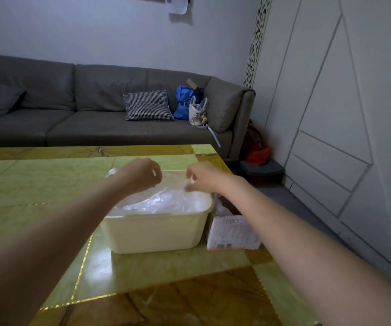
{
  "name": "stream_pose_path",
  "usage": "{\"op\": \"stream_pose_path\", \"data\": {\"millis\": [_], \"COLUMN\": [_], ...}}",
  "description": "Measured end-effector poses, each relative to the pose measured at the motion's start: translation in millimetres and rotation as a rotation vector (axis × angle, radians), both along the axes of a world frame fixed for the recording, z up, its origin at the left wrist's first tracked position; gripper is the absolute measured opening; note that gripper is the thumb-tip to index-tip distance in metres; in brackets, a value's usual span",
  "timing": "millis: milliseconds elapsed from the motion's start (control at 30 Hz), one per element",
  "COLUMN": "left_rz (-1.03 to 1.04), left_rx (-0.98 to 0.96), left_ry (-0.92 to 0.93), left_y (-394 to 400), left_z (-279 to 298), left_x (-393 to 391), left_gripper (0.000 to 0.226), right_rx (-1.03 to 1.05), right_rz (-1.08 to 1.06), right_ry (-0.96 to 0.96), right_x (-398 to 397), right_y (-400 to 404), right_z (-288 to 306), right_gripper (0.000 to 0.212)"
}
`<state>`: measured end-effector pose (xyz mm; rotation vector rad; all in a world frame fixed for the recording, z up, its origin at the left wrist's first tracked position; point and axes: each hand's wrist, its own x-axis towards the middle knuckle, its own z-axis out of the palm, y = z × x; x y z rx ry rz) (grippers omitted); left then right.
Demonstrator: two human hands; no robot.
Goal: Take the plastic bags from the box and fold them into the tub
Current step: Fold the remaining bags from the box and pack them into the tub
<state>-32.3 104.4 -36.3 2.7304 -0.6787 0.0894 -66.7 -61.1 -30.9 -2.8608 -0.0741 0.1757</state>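
A cream plastic tub (pixel 154 231) stands on the table with crumpled clear plastic bags (pixel 166 202) inside it. Above the tub's far rim a clear plastic bag (pixel 174 182) is stretched between my hands. My left hand (pixel 142 174) pinches its left edge with curled fingers. Its right edge is pinched by my right hand (pixel 201 177). To the right of the tub stands a small cardboard box (pixel 233 231), partly hidden by my right forearm, with some plastic showing at its open top.
The table (pixel 36 184) has a glossy yellow-green and brown tiled top; its right edge runs close to the box. A grey sofa (pixel 95 109) with a checked cushion and bags stands behind. White cabinets line the right wall.
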Motion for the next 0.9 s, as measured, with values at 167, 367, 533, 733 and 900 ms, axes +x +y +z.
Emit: {"op": "stream_pose_path", "data": {"millis": [167, 367, 533, 733, 900], "left_rz": [-0.288, -0.429, -0.442, -0.417, -0.411], "left_rx": [-0.007, 0.237, 0.451, 0.49, 0.493], "left_ry": [-0.004, 0.011, -0.02, 0.052, 0.039], "left_y": [-56.0, -87.5, -99.3, -106.6, -107.9], "left_z": [-1.5, -25.8, -29.9, -30.0, -30.1], "left_x": [-25.4, -38.2, -39.0, -39.5, -43.2], "left_gripper": [0.022, 0.033, 0.028, 0.028, 0.029], "right_rx": [-0.04, -0.017, 0.066, 0.421, 0.516], "right_rz": [-0.213, -0.198, -0.291, -0.33, -0.437], "right_ry": [0.083, 0.24, 0.056, 0.011, -0.148], "right_x": [-22.6, -34.8, -29.9, -37.0, -28.8], "right_y": [-48.5, -64.4, -71.7, -91.5, -101.4], "right_z": [11.1, -29.1, -44.4, -25.8, -6.4], "right_gripper": [0.016, 0.028, 0.017, 0.015, 0.02]}}
